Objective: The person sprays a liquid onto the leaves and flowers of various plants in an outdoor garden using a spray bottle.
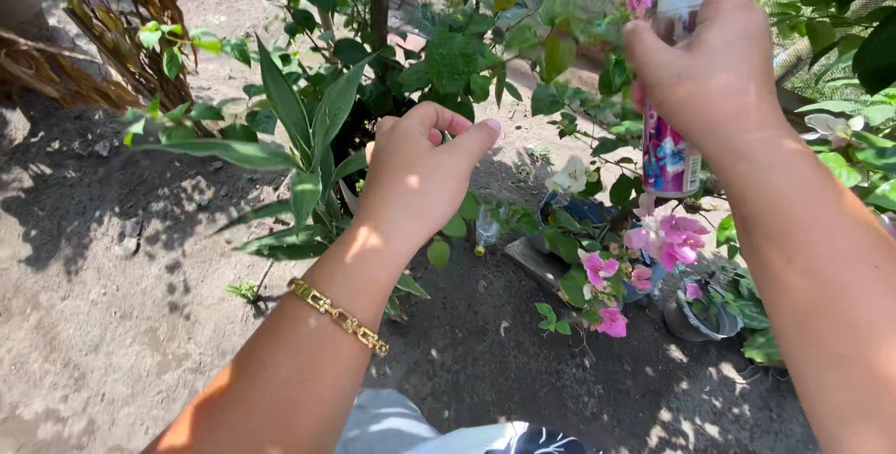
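Pink-labelled spray bottle (670, 151) sits gripped within right hand (714, 67) fingers (653, 53).

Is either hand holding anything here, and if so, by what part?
The right hand grips a spray bottle around its upper body and neck, with a finger raised at the top. The left hand is loosely curled among the leaves; whether it holds anything cannot be told.

The spray bottle (674, 137) looked like smooth white plastic with a glossy printed label. The bracelet (338, 316) was shiny gold-coloured metal links. The ground (103, 323) was dry, rough, matt soil. The bougainvillea blooms (667, 235) looked thin and papery, and the long leaves (308, 137) were smooth with a slight sheen.
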